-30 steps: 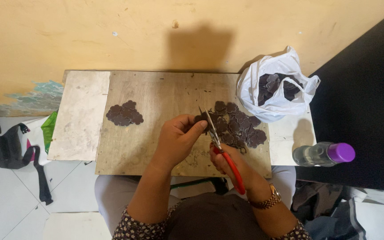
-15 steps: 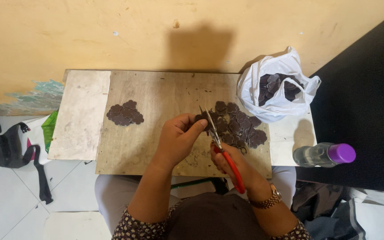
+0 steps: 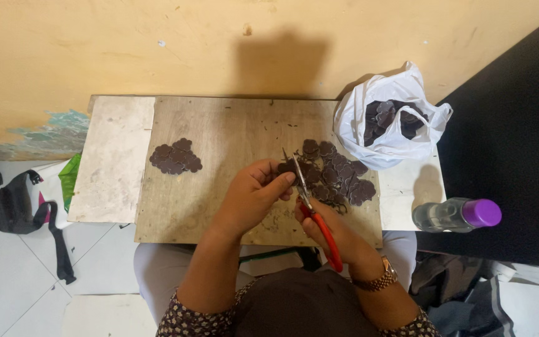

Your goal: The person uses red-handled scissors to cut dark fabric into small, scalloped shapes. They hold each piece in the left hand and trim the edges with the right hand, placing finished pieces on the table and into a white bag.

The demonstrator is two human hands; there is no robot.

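The left hand point(image 3: 251, 196) pinched a dark brown scalloped cut-out piece point(image 3: 287, 167) between closed fingers, over the worn wooden board point(image 3: 232, 131). The right hand point(image 3: 332, 228) gripped red-handled metal scissors point(image 3: 310, 209), blades at that piece. A white plastic bag point(image 3: 388, 134) of dark pieces stood at the board's far right corner; a clear bottle with a purple cap point(image 3: 456, 214) lay beside it.

A makeshift home workshop: worn wooden board point(image 3: 219, 187) on a low table against a peeling yellow wall point(image 3: 95, 50) (tiled floor point(image 3: 7, 274) below).
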